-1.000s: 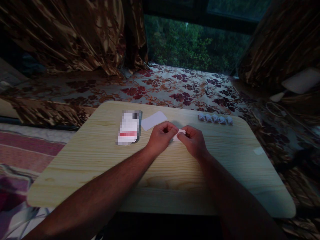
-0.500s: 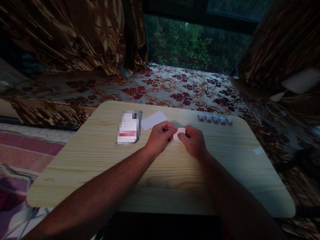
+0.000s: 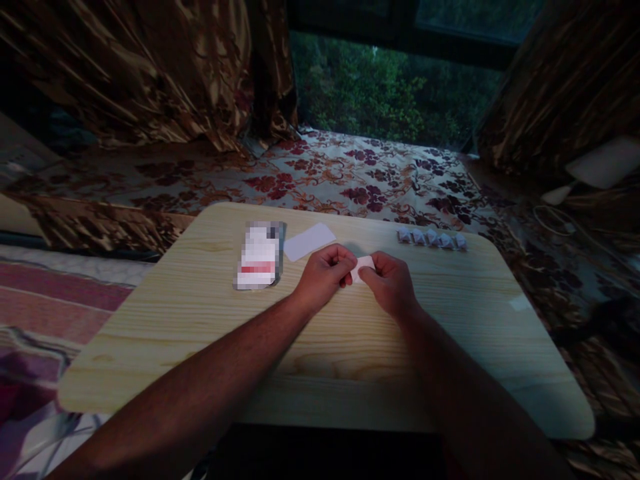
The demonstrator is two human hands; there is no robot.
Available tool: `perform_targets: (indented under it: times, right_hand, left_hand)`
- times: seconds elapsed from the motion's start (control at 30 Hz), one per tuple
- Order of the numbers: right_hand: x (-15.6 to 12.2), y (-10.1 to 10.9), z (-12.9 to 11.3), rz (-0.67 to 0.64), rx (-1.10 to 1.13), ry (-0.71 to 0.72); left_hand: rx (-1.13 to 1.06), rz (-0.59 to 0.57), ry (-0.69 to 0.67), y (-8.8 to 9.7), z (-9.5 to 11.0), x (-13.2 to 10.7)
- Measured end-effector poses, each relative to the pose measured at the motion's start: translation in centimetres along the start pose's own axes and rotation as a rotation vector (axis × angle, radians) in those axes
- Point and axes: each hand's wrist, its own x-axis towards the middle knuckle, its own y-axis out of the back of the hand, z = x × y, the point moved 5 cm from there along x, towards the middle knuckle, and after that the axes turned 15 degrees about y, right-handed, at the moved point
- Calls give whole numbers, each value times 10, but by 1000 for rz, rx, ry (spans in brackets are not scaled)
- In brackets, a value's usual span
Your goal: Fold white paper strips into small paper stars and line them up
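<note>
A small piece of white paper [image 3: 362,267] is held between my two hands, above the middle of the wooden table. My left hand [image 3: 327,275] pinches its left edge with thumb and fingers. On the other side, my right hand [image 3: 393,280] grips it, the thumb lying over its front. Fingers cover part of the paper, so I cannot tell how it is folded. Just beyond my left hand lies a pale stack or pad of paper [image 3: 310,241]. Several small folded paper shapes [image 3: 433,238] stand in a row at the far right of the table.
A blurred-out packet [image 3: 259,257] with a red band lies on the left of the table [image 3: 200,320]. Clear tape or a light scrap [image 3: 520,303] sits near the right edge. Behind are a floral-covered ledge [image 3: 365,173], curtains [image 3: 190,73] and a white lamp [image 3: 605,163].
The paper between my fingers is tilted slightly more, its right side higher. Both hands keep their hold, and the view has shifted a little.
</note>
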Motion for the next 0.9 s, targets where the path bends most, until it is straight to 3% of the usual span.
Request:
perform_targets:
  times: [0.3, 0.9]
  right_hand:
    - [0, 3, -3, -8, -75, 23]
    - [-2, -3, -4, -46, -14, 19]
  left_hand:
    - [21, -17, 21, -1, 0, -1]
    - [64, 15, 28, 1, 4, -2]
